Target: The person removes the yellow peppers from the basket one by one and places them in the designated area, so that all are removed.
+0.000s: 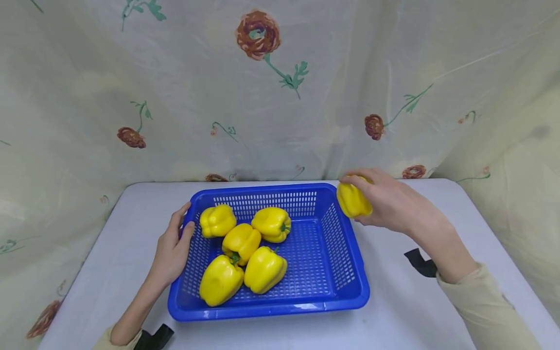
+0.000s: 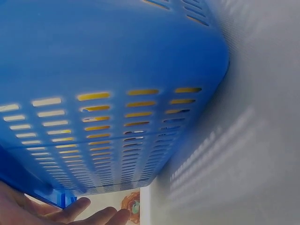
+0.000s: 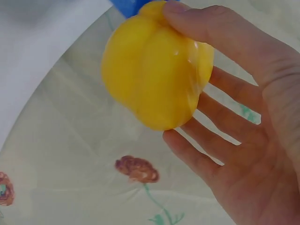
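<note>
A blue plastic basket (image 1: 306, 307) with slotted sides stands on the table, several yellow bell peppers (image 1: 265, 270) grouped in its left half. At its left rim is my left hand (image 1: 172, 250), thumb over the edge and fingers along the outside. The left wrist view shows the basket's slotted outer wall (image 2: 108, 61), with yellow showing through the slots and fingers (image 2: 70, 211) by the rim. Beyond the basket's far right corner, my right hand (image 1: 385, 199) holds another yellow bell pepper (image 1: 353, 200) between thumb and fingers. Its smooth lobes fill the right wrist view's upper middle.
A white-covered table (image 1: 402, 301) lies under the basket. Behind and beside it hangs a pale curtain (image 1: 192, 63) with printed flowers. Dark straps (image 1: 421, 262) show near both wrists. The basket's right half shows its bare mesh floor.
</note>
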`<action>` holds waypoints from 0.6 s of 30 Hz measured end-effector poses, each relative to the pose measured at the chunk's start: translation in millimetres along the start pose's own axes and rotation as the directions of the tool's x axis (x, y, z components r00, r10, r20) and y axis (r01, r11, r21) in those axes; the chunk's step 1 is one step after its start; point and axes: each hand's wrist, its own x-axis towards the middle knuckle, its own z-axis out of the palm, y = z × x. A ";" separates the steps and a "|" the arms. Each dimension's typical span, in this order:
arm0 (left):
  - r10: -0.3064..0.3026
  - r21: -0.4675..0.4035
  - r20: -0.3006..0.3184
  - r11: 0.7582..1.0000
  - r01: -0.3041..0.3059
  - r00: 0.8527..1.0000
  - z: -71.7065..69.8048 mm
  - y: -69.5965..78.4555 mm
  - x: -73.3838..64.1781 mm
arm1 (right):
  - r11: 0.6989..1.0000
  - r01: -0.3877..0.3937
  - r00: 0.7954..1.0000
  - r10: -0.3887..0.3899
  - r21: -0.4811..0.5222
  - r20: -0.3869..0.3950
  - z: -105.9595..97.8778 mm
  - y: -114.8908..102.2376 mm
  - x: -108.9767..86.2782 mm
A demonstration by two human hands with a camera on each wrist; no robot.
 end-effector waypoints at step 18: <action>0.014 -0.010 -0.001 1.000 -0.014 1.000 1.3 -3.7 -0.3 | 0.986 -0.154 0.979 0.146 0.055 0.140 49.3 36.2 12.7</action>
